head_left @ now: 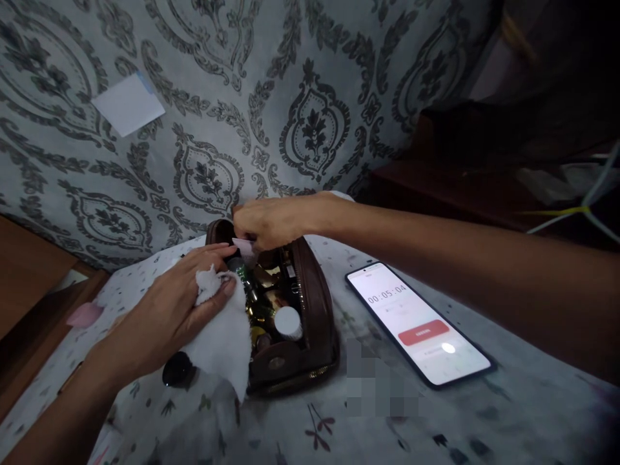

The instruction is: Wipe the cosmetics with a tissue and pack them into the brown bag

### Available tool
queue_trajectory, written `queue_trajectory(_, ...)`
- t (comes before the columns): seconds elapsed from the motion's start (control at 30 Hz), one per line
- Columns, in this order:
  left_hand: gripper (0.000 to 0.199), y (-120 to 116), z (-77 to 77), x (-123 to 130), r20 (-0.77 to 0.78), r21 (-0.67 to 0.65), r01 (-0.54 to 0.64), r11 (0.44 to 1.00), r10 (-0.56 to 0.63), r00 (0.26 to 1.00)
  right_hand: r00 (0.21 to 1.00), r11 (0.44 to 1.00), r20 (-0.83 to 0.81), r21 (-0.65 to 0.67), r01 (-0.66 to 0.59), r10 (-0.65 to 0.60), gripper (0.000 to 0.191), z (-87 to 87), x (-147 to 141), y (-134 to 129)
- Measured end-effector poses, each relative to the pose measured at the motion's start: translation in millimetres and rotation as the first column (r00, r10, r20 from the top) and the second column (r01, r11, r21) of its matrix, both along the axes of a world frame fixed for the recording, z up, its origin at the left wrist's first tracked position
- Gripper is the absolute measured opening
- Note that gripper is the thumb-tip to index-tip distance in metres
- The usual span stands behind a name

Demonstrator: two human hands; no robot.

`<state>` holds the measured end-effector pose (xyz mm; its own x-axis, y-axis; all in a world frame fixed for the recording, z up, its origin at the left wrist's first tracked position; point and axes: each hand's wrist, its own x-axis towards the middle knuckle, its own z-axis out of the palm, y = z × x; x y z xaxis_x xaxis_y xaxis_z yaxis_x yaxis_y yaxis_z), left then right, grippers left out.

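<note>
A brown zip-up toiletry bag (317,303) stands unzipped on the patterned sheet. Inside it are a white-capped container (288,323), shiny gold and green items (252,297) and other bottles I cannot make out. My left hand (179,290) lies over the bag's left side, with a white cloth (225,342) gripped under the thumb and hanging down in front. My right hand (271,223) reaches across to the bag's far end, fingers curled down around a small pale pink piece (246,250). The fingertips of that hand are partly hidden.
A phone (421,323) showing a timer lies right of the bag. A round black object (178,370) sits below my left wrist, and a pink item (84,314) lies at the left edge. Behind rises a patterned wall (208,148) with a white paper (128,105).
</note>
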<state>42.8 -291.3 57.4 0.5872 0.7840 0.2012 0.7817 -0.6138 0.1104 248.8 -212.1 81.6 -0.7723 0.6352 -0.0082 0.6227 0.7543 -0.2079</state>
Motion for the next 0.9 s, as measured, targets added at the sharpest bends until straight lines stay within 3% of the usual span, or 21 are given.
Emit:
queue_trajectory(0.3,0.037,1.0,3.6,-1.4,-0.079,0.082,0.024,0.996,-0.018,0.997,0.985,0.993,-0.165,0.108,-0.038,0.055,0.014,0.2,-20.5,8.4)
queue_trajectory(0.47,0.039,2.5,4.5,-0.6,-0.084,0.091,0.037,0.995,-0.030,0.996,0.987,0.999,-0.159,-0.025,-0.029,0.025,0.019,-1.2,-17.3,2.9)
queue_trajectory(0.7,0.036,3.3,5.3,-0.5,-0.076,0.102,0.061,0.993,-0.053,0.996,0.990,0.999,-0.138,0.046,-0.003,0.010,0.020,0.9,-18.6,2.6)
queue_trajectory(0.9,0.040,2.9,5.7,1.4,-0.067,0.042,0.039,0.998,-0.036,0.997,0.990,0.995,-0.139,-0.099,-0.010,-0.004,0.019,0.0,-19.7,5.4)
